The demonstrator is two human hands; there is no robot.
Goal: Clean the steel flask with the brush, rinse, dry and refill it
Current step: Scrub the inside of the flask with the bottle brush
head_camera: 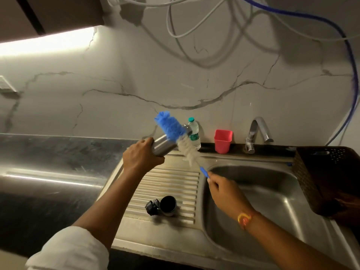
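Observation:
My left hand (141,155) grips the base of the steel flask (164,145), which is held tilted above the drainboard with its mouth toward the right. My right hand (224,193) pinches the blue handle of the bottle brush (180,137). The brush's blue and white bristles lie across the outside of the flask near its mouth, not inside it. The flask's black cap (152,206) and its steel cup lid (168,205) lie on the ribbed drainboard (175,184) below my hands.
The steel sink basin (253,201) sits to the right, with a chrome tap (257,133) behind it. A small plastic water bottle (194,132) and a red cup (223,141) stand at the wall. A dark woven basket (327,176) is at the right edge.

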